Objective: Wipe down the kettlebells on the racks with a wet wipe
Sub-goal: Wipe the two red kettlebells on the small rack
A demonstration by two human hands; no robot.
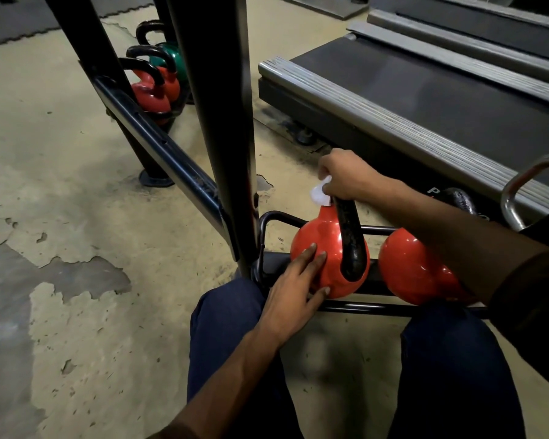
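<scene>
Left hand (293, 282) flat, fingers straight – resting on the body of the red kettlebell (320, 236), which sits on the low rack (362, 307) just in front of the knees. Right hand (346, 179) curled, pinching a white wet wipe (318, 194) at the top of the black handle (351, 239). Second red kettlebell (409, 269) just beside it, under the right forearm. Treadmill (425, 90) behind – one letter "P" readable, the rest hidden.

The right hand (346, 177) covers most of the wet wipe (319, 194). The right forearm (441, 217) hides the handle of the second red kettlebell (406, 267). The rack upright (222, 122) partly screens the far kettlebells (152, 96).
</scene>
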